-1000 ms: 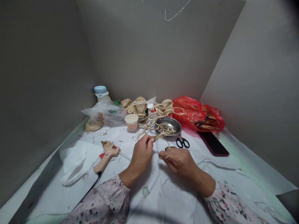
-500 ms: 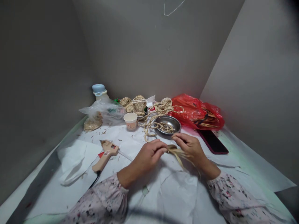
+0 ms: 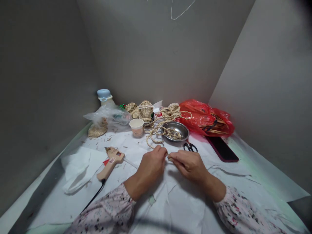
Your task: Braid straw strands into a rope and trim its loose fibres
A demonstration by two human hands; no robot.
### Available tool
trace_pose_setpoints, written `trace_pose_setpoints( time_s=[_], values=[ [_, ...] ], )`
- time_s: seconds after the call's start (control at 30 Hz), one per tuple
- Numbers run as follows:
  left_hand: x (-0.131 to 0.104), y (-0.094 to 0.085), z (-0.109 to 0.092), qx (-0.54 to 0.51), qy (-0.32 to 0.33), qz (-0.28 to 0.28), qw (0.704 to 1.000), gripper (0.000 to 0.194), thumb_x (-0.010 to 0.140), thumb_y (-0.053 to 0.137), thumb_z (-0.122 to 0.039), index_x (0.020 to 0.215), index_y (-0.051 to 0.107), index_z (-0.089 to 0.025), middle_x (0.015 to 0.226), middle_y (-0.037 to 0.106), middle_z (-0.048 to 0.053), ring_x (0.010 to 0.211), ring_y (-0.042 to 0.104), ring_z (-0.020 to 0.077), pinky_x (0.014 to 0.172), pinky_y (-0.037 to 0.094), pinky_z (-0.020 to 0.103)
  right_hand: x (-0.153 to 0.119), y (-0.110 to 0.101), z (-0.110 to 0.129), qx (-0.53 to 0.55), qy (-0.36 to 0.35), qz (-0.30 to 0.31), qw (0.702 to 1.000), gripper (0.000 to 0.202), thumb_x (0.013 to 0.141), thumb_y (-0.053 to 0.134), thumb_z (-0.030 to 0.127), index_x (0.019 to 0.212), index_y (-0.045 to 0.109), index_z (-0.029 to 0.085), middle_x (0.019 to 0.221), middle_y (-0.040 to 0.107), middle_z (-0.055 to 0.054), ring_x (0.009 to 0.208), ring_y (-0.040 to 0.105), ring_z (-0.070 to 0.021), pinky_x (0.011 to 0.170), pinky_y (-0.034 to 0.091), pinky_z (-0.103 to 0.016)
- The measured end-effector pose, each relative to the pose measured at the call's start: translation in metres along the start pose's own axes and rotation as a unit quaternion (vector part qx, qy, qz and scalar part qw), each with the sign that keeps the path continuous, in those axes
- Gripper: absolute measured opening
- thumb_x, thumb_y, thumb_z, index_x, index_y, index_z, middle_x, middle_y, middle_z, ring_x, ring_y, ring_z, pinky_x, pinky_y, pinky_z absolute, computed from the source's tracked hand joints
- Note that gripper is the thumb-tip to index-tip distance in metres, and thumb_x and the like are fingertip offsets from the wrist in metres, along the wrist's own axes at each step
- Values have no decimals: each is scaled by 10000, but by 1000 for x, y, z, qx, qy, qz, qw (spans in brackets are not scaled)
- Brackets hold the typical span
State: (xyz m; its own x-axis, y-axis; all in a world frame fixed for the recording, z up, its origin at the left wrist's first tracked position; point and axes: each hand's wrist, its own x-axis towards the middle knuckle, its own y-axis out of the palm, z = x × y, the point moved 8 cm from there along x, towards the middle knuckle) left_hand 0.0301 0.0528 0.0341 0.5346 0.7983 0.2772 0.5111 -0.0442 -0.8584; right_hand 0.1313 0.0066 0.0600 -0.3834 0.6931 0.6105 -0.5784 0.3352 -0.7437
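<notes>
Close together over the white sheet, my left hand (image 3: 153, 165) and my right hand (image 3: 189, 165) pinch straw-coloured plant fibre (image 3: 167, 156). Only a short bit shows between the fingertips; the rest is hidden by the hands. Just beyond my left hand, a loop of braided straw cord (image 3: 149, 140) runs back to a tangle by the metal bowl (image 3: 187, 136). Scissors (image 3: 190, 148) with black handles lie beside the bowl, close to my right hand.
At the left lies a beige glue gun (image 3: 110, 164) with its cable. A paper cup (image 3: 136, 127), woven straw pieces (image 3: 145, 110), a clear plastic bag (image 3: 109, 113) and a bottle (image 3: 104, 96) stand behind. A red bag (image 3: 195, 117) and phone (image 3: 223, 149) are at right.
My right hand has moved left and down, close to my left hand. Loose fibre ends that hung between the hands no longer show. The scissors have come into view.
</notes>
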Motion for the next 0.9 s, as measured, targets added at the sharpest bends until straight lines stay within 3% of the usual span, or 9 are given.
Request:
trace_pose_setpoints(
  time_s=[0.07,0.13,0.2,0.27,0.43,0.53,0.67,0.8,0.9],
  values=[
    [-3,9,-12,2,69,60,996,218,887,415,-149,937,624,-186,883,603,49,734,569,166,672,412,271,2,-9,-16,47,53,-15,997,230,939,476,277,901,686,191,694,644,-28,620,567,-131,612,413,-241],
    [-4,8,-21,-57,111,82,989,229,891,422,-152,935,642,-195,885,611,46,760,570,160,691,414,264,2,-13,-37,119,127,-20,984,228,922,497,305,854,681,188,736,661,-26,658,583,-139,631,432,-242],
    [-1,-1,-24,-163,106,67,979,216,899,438,-191,898,654,-194,833,609,35,771,564,154,715,415,261,-1,-10,-56,196,202,-13,959,240,903,512,333,800,668,183,735,658,-16,665,584,-146,615,440,-244],
    [4,-10,-14,-283,41,34,958,196,895,460,-238,857,645,-185,713,566,4,674,530,135,660,405,247,-4,-4,-64,253,244,1,936,252,890,518,350,778,663,177,723,653,-12,660,581,-151,593,439,-246],
    [5,-9,21,-493,-157,-64,853,198,826,549,-360,782,574,-169,542,432,-67,467,360,82,492,285,209,-3,15,-36,271,194,46,942,257,915,496,323,804,679,180,753,669,-14,692,592,-144,645,449,-250],
    [3,1,23,-563,-193,-59,802,254,770,621,-403,724,546,-165,526,429,-73,445,320,63,472,242,197,0,18,-12,234,138,44,961,205,918,501,262,891,695,201,812,688,-17,734,606,-140,718,452,-261],
    [2,11,19,-615,-205,-30,761,249,767,639,-387,721,539,-164,491,399,-86,428,304,52,459,233,181,2,14,0,237,113,24,965,251,918,454,193,952,701,222,798,670,-25,770,601,-146,770,460,-289],
    [2,16,18,-641,-213,-23,737,226,769,631,-367,729,535,-167,479,411,-84,420,353,59,453,279,177,-3,27,-8,400,175,40,899,295,930,404,230,981,693,202,802,660,-26,684,626,-123,666,520,-266],
    [1,22,18,-652,-215,-21,727,238,768,637,-372,732,526,-165,510,448,-72,423,378,61,438,298,179,-7,38,-10,475,227,47,849,234,899,487,289,910,696,184,736,667,-15,615,641,-119,612,533,-257]
  ],
)
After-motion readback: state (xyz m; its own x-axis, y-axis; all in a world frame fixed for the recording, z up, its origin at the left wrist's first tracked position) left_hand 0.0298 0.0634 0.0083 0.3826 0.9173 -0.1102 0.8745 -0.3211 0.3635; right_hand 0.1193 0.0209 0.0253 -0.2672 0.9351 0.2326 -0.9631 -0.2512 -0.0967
